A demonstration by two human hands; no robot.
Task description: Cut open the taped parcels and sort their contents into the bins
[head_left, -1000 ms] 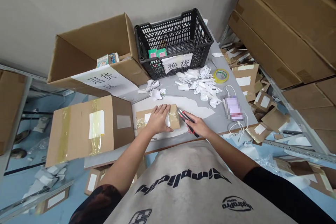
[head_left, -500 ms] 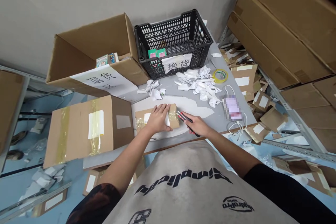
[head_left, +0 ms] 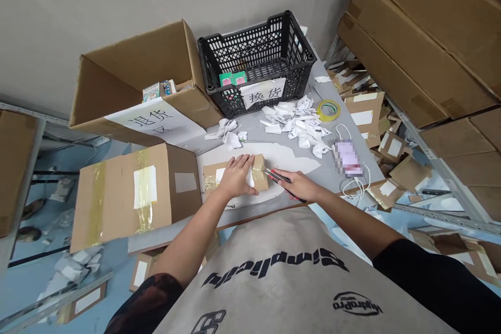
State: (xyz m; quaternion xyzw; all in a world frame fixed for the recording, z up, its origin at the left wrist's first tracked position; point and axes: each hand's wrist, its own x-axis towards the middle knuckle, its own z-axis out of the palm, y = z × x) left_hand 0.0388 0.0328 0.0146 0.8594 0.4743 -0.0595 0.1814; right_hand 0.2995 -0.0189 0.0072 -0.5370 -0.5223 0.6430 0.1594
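A small taped cardboard box (head_left: 259, 172) with a white label lies on a white sheet (head_left: 279, 154) on the grey table. My left hand (head_left: 237, 175) presses over its top, fingers wrapped across the box and thumb at the near side. In my right hand (head_left: 299, 185) is a black and red utility knife (head_left: 279, 177), gripped with its tip at the taped right end of the box. Whether the blade has entered the tape cannot be made out.
Left stands a larger taped carton (head_left: 121, 193), behind it an open cardboard box (head_left: 133, 78). A black crate (head_left: 258, 62) holds small green boxes. Torn paper (head_left: 301, 120), a tape roll (head_left: 329, 110) and a cabled phone (head_left: 348, 157) lie right. Flattened cartons (head_left: 364, 115) fill the floor beyond.
My right hand and the knife have shifted slightly right and down, the tip staying by the box's end. My left hand keeps its hold on the box. The view has tilted a little.
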